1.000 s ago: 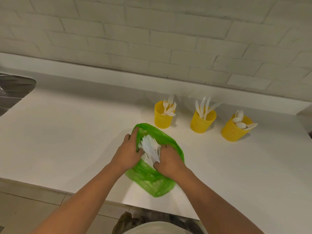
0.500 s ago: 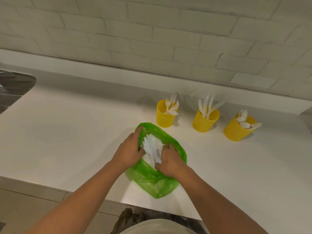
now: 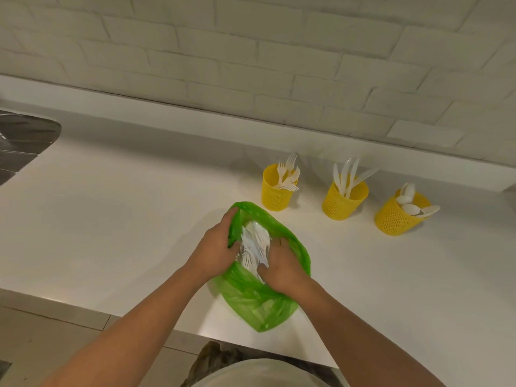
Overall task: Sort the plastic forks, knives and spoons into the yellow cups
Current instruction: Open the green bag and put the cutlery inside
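Head view. The left hand (image 3: 215,252) grips the left rim of a green translucent plastic bag (image 3: 251,300), its fingers curled over the edge and into the mouth, the thumb outside. The right hand (image 3: 282,268) lies at the opposite side of the mouth with its fingers curled down against a bundle of white plastic cutlery (image 3: 255,244); whether they pinch a piece or only the bag rim cannot be told. The bundle sits inside the bag, between the two hands, and is partly blurred. The bag lies on a white countertop (image 3: 125,219), near its front edge. Beyond the bag, three yellow perforated plastic cups stand upright in a row, apart from one another: the first cup (image 3: 275,195), just beyond the bag, holds white forks (image 3: 289,174) tines up; the middle cup (image 3: 342,203) holds white knives (image 3: 347,174); the far-right cup (image 3: 396,217) holds white spoons (image 3: 413,206), one leaning over the rim. A steel sink (image 3: 22,141) shows at the left edge, and a white brick wall (image 3: 251,51) rises behind the counter.
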